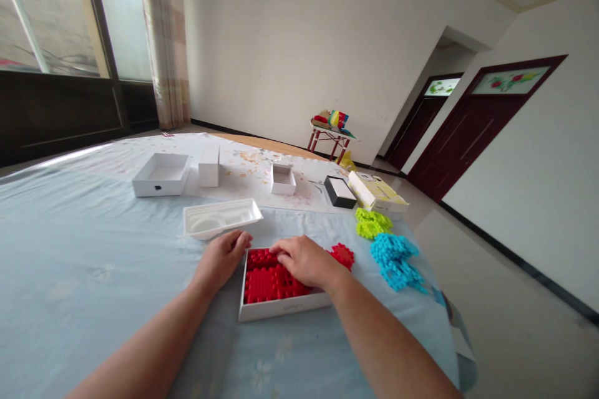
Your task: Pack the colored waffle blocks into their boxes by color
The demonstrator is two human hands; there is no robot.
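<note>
Right hand (303,259) is half-curling over red pieces (261,285) in the white box (283,308).
Left hand (221,260) is half-curling by its far-left corner; grips unclear.

A white tray (223,219) blocks the left fingers (243,239) ahead; leftward tablecloth (93,274) lies open.

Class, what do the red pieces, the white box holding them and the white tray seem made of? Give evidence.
Red pieces: probably plastic, slightly glossy, with regular, crisp teeth.
White box: likely smooth coated cardboard, judging by its thin, straight walls and sharp corners.
White tray: perhaps moulded plastic or pulp, matt-looking, with a rounded recess; uncertain.
</note>
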